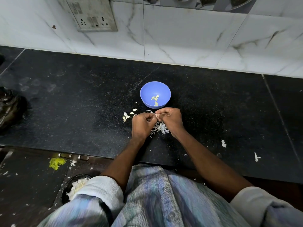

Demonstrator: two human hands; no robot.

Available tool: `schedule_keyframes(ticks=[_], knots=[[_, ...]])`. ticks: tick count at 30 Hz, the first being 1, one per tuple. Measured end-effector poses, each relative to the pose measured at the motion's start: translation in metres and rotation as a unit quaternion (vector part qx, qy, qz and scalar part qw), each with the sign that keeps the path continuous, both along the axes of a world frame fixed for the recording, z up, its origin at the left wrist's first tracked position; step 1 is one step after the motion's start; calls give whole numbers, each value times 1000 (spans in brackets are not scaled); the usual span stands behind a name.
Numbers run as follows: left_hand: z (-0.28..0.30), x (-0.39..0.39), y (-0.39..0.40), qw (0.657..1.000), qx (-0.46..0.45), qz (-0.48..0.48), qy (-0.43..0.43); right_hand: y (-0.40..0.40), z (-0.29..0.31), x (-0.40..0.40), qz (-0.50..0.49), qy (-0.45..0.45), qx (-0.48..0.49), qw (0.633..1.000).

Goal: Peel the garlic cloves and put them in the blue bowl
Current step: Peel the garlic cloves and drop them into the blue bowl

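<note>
One blue bowl (155, 89), about four peeled cloves (155, 97) inside, two hands, one wall socket (91, 13).

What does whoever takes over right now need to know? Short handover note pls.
Left hand: fingers curled, pinching the clove being peeled together with the right.
Right hand: fingers curled, pinching the same clove; skin partly on.
Blue bowl: on the black counter just beyond the hands; a few peeled cloves already in it.
Unpeeled cloves: a small cluster left of the left hand.
Peel scraps: pile under and between the hands.
Done: a few cloves peeled and in the bowl.
Left: finish this clove, drop it in, then peel the cluster.
</note>
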State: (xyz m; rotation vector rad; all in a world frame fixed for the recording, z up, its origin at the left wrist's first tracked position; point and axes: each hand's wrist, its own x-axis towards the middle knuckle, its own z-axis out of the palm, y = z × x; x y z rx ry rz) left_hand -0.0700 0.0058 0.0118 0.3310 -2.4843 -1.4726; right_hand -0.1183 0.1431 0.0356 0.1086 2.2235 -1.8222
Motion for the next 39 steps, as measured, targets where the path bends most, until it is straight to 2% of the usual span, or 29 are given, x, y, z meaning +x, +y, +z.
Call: schedule_keyframes(ticks=[7, 16, 26, 39], knots=[[-1, -1, -1, 994, 109, 7, -20, 0, 1, -1, -18, -11, -22, 1000], [3, -1, 3, 993, 111, 35, -25, -4, -5, -1, -18, -1, 14, 1000], [2, 0, 3, 995, 99, 10, -7, -3, -3, -1, -62, -73, -75, 993], [2, 0, 2, 995, 100, 28, -8, 0, -3, -2, -44, -109, -81, 990]])
